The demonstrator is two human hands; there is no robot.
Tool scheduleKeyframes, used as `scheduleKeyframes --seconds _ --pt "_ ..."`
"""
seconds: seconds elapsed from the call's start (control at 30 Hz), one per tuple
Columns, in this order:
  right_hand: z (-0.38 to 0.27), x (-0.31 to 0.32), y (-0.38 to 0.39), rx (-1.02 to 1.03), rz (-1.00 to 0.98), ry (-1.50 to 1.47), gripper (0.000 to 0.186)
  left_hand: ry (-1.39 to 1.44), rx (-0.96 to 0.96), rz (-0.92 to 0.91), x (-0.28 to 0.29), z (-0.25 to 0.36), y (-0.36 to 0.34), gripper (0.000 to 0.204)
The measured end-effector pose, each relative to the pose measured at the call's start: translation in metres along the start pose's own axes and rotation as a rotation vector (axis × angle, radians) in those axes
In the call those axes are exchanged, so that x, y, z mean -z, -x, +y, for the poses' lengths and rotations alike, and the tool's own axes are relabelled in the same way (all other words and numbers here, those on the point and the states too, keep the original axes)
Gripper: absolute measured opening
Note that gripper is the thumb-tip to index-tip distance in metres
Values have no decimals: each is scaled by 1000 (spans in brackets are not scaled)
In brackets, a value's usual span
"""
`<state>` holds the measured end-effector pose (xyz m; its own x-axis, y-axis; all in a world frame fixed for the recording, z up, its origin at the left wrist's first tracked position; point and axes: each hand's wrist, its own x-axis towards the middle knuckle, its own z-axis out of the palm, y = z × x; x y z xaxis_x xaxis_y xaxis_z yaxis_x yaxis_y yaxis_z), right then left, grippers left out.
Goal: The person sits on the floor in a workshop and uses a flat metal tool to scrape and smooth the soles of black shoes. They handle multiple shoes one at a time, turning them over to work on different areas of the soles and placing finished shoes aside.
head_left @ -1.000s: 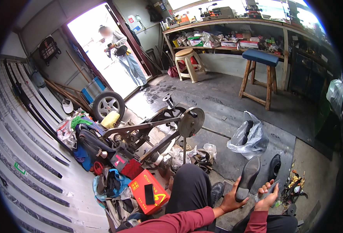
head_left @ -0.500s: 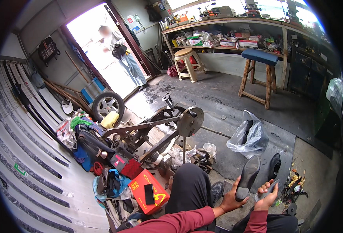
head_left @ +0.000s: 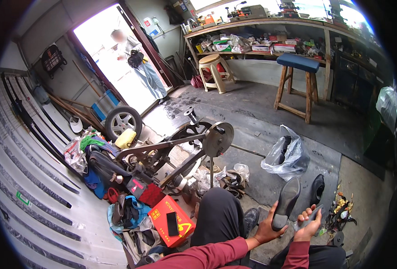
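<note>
Above grey floor (head_left: pixel 366 201), gripping shoe (head_left: pixel 287 201) in left hand (head_left: pixel 266 230), flat piece (head_left: pixel 317 214) in right hand (head_left: pixel 309 227)! Across from the bench (head_left: pixel 327 51).

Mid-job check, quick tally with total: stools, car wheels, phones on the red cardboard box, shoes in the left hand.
Stools: 2 (blue-topped wooden stool, round-topped cream plastic stool)
Silver-spoked black-tyred car wheel: 1
Black rectangular phone on the red cardboard box: 1
Dark shoe in the left hand: 1
Total: 5

You have two shoes (head_left: pixel 286 202) (head_left: pixel 317 189) toward four o'clock, two stools (head_left: pixel 214 74) (head_left: pixel 298 63) between twelve and two, one wheel (head_left: pixel 123 122) at nine.
</note>
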<state>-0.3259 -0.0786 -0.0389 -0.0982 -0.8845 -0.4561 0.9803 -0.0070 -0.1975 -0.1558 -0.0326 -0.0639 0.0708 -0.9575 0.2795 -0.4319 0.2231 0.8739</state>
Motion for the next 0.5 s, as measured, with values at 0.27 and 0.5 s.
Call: scheduleKeyframes --seconds 0.27,0.5 --pt "1 7 -3 1 -45 28 37 -4 20 -15 -1 -2 0 116" --pt "2 2 0 -7 -18 8 35 1 52 -37 0 0 1 116"
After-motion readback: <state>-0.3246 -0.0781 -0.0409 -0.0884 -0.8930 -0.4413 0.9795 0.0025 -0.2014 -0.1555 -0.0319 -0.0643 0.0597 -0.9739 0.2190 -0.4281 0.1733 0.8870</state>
